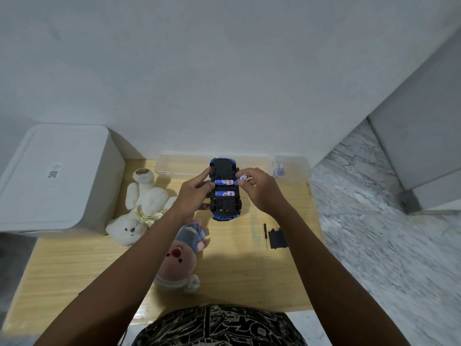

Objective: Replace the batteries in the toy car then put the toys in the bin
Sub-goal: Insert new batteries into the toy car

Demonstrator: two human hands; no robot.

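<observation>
left hand [197, 189] grips upturned toy car [225, 191] above table [74, 258]; right hand [257, 188] pinches battery [243, 178] at its edge.

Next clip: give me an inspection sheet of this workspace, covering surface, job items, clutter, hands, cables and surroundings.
Surface: light wooden table.
Job's things: blue toy car upside down, two blue-white batteries seated; black compartment cover and small black screwdriver lying right; white teddy bear, pink plush doll; clear plastic bin at back.
Clutter: small clear box with batteries.
Hands: left hand grips car; right hand pinches a third battery.
Cables: nothing seen.
Surroundings: white lidded container, white wall, marble floor.
</observation>
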